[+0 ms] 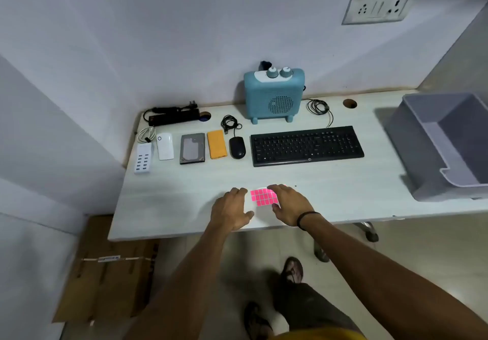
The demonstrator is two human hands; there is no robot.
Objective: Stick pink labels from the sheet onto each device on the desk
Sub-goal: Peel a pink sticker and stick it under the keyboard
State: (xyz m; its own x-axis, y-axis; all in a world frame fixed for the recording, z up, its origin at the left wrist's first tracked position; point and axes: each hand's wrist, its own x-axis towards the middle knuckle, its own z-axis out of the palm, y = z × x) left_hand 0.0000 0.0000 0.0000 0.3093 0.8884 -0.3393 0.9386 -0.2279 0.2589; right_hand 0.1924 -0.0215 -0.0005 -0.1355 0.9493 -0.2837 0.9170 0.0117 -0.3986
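Pale walls close in on a white desk (169, 207) tucked into the corner, and both hands are down at its near edge. Between them lies the sheet of pink labels (264, 197), flat on the desktop, most of its grid apparently unpeeled.

Left hand (231, 211) rests at the sheet's nine o'clock side, fingers loosely spread, steadying the backing. Right hand (289, 203) comes over from three o'clock, fingertips on the sheet's far corner; whether a label edge is already pinched I cannot tell, the fingers hide it.

No device shows pink yet, so this looks like the first peel. To do it well, I'd say: keep the left palm pinning the paper, lift one corner label with a nail, and peel low and slowly so it doesn't curl onto itself.

Targets wait in a row toward twelve o'clock: white charger hub (143, 158), white adapter (165, 146), hard drive (192, 148), orange power bank (216, 144), mouse (237, 147), keyboard (306, 145), with the teal speaker (274, 95) and black power strip (173, 116) behind. Flat smooth faces should take a label best; on the keyboard, the frame rather than the keys.
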